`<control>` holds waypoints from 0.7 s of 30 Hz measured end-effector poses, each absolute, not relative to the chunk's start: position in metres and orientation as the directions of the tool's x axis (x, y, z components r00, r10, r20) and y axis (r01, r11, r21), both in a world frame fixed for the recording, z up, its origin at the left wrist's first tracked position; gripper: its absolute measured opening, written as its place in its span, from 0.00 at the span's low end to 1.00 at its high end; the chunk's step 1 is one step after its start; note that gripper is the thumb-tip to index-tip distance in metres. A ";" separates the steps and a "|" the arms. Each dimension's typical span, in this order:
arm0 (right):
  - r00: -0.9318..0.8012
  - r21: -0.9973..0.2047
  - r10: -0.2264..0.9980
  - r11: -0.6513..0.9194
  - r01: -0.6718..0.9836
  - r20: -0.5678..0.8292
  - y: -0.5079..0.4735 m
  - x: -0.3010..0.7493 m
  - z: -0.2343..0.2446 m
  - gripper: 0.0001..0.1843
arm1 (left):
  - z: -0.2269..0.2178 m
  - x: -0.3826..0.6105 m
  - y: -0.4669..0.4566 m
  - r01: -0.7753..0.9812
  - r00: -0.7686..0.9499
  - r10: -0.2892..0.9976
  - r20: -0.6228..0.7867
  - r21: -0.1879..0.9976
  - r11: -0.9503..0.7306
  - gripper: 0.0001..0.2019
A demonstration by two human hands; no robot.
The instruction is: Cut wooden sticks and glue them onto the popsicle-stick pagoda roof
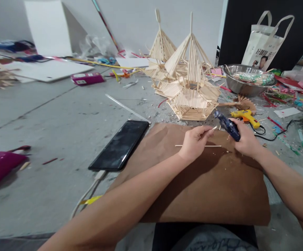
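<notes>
My left hand (194, 141) pinches a short pale wooden stick (214, 128) above the brown board (193, 195). My right hand (247, 139) is wrapped round a dark blue hand tool (228, 126); blur and fingers hide its exact kind. The tool's upper end points up and left, a little apart from the short stick. Under my left hand a longer thin wooden stick (214, 146) lies across the board. Small pale crumbs are scattered beside it. Just beyond the board stands a pavilion-like model (193, 97) built of wooden sticks, with pointed roofs.
A black phone (120, 144) with a cable lies at the board's left edge. To the right are a yellow glue gun (245, 115) with a black cord, a metal bowl (245, 89) and colourful scraps. Purple packs (87, 78) and a clear rod (126, 108) lie on the floor.
</notes>
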State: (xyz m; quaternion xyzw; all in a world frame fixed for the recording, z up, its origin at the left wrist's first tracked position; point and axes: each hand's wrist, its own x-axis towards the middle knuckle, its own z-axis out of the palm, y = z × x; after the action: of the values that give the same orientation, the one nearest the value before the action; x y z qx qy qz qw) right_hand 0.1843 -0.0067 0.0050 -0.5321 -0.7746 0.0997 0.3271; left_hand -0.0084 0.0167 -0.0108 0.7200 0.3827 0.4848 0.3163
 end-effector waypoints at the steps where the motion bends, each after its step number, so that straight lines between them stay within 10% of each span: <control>1: -0.257 -0.463 0.890 0.422 0.780 0.377 -0.005 0.185 0.003 0.30 | -0.011 -0.009 0.018 0.233 0.223 0.852 0.474 0.823 -0.518 0.12; 21: -0.303 -0.383 0.910 0.397 0.834 0.284 -0.009 0.180 0.000 0.29 | -0.007 -0.015 0.017 0.346 0.304 0.768 0.564 0.685 -0.641 0.12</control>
State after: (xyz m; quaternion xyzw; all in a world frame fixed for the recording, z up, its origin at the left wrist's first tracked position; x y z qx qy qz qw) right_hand 0.1801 -0.0091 0.0002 -0.5429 -0.8030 0.0814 0.2319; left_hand -0.0146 0.0171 -0.0073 0.7754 0.3590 0.4681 0.2252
